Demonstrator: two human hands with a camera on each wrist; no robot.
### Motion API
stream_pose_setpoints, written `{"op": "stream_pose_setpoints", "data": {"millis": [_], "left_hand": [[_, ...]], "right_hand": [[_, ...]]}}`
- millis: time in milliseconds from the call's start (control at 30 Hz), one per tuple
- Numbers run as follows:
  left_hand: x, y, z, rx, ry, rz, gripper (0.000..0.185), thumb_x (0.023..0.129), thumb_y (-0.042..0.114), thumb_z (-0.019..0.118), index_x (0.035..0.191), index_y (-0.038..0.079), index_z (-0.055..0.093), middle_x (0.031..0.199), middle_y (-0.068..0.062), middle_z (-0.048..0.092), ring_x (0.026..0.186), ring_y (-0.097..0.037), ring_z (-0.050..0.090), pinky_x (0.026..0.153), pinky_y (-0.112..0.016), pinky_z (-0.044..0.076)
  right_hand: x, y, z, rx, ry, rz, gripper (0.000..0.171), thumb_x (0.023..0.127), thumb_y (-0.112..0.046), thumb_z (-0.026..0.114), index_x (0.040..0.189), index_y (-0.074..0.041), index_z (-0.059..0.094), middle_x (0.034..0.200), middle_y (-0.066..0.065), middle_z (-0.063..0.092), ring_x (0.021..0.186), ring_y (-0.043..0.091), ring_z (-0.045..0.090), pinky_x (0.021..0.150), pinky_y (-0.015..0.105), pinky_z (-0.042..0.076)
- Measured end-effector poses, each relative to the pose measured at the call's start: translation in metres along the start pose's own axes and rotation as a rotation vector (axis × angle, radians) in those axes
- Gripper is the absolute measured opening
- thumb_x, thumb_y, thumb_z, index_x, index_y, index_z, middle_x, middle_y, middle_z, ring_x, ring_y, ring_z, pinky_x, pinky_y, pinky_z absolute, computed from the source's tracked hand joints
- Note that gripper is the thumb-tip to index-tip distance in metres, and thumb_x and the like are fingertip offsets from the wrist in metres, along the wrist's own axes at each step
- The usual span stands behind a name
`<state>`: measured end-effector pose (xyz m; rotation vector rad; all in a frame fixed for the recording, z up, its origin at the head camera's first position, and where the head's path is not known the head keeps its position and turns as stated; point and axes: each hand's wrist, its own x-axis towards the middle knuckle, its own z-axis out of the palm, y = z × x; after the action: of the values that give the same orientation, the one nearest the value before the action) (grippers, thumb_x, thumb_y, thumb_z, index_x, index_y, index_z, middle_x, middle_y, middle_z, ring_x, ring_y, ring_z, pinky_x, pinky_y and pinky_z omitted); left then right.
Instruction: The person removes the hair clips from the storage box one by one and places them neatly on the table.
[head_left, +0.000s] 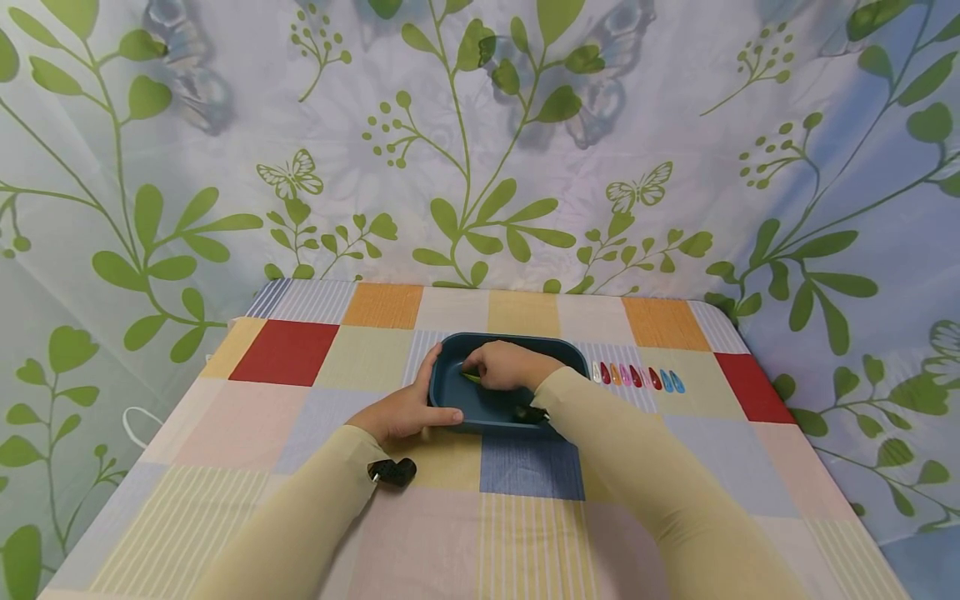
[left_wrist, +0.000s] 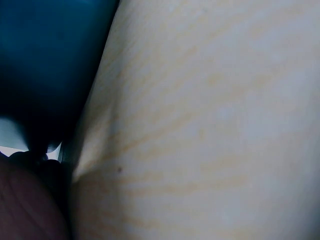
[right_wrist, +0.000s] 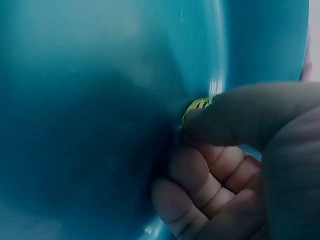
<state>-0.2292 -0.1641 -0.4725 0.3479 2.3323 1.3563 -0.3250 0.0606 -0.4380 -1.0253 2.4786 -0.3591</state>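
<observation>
A dark teal tray [head_left: 517, 343] sits mid-table on the checked cloth. My right hand [head_left: 504, 365] is inside it, fingers curled, thumb and fingers pinching a small yellow-green hair clip [head_left: 470, 377] against the tray floor [right_wrist: 100, 125]; the clip [right_wrist: 196, 106] peeks out from under the thumb. My left hand [head_left: 408, 407] grips the tray's near left corner, thumb along the rim. In the left wrist view only the teal tray wall [left_wrist: 50, 60] and a pale sleeve [left_wrist: 210, 125] show.
A row of several coloured hair clips [head_left: 637, 376] lies on the cloth just right of the tray. A leaf-patterned curtain hangs behind the table. The table's left edge has a white cord [head_left: 135, 425] beside it.
</observation>
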Motion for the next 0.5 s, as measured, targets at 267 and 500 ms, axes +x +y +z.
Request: {"op": "stream_pose_setpoints", "data": {"millis": [267, 500], "left_hand": [[0.0009, -0.0020, 0.0003, 0.009, -0.002, 0.000, 0.130, 0.085, 0.058, 0.083, 0.166, 0.039, -0.017, 0.172, -0.023, 0.022, 0.141, -0.040, 0.048, 0.124, -0.058, 0.031], [0.0016, -0.0031, 0.0006, 0.019, 0.007, -0.015, 0.130, 0.085, 0.058, 0.082, 0.166, 0.040, -0.018, 0.169, -0.025, 0.027, 0.141, -0.041, 0.050, 0.122, -0.060, 0.033]], "right_hand": [[-0.0006, 0.0025, -0.0010, 0.068, 0.000, -0.025, 0.045, 0.096, -0.006, 0.057, 0.138, -0.015, 0.071, 0.076, -0.006, 0.058, 0.062, 0.009, 0.049, 0.064, 0.025, 0.041], [-0.0047, 0.0090, -0.0058, 0.120, 0.046, -0.022, 0.042, 0.096, -0.007, 0.060, 0.135, -0.016, 0.074, 0.092, -0.003, 0.069, 0.070, 0.012, 0.052, 0.071, 0.027, 0.045]]}}
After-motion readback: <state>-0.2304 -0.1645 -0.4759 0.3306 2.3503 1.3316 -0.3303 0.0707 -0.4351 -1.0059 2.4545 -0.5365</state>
